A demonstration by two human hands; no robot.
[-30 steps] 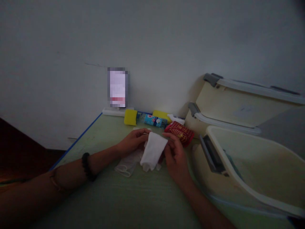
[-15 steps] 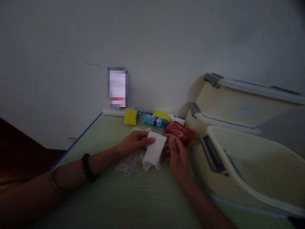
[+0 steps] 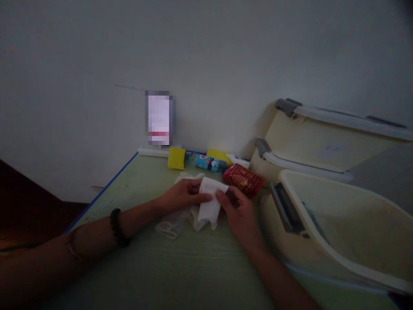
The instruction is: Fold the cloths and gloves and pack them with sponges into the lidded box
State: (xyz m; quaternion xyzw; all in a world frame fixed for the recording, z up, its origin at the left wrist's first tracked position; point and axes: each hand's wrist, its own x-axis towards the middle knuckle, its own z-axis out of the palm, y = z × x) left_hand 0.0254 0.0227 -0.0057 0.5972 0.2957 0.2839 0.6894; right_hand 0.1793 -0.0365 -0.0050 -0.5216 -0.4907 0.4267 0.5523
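Folded white cloth [image 3: 208, 211], held nearer us than the labelled plastic bottle [image 3: 209, 163], over the worktop [image 3: 155, 267]. Our left hand [image 3: 183, 194] and right hand [image 3: 238, 211], both nearly closed, pinch its opposite sides, thumbs in front. We judge the step to be folding; the next move seems to call for an even two-sided grip. Half a second earlier, the right thumb stood clear of its face.

The white bundle [image 3: 208, 212] looks soft and matt, of cloth or thin paper, I cannot tell which. Beyond the white bundle, the bottle [image 3: 209, 163] seems of clear, smooth plastic; to the right of it, the bin [image 3: 290, 252] looks like smooth, dull plastic.
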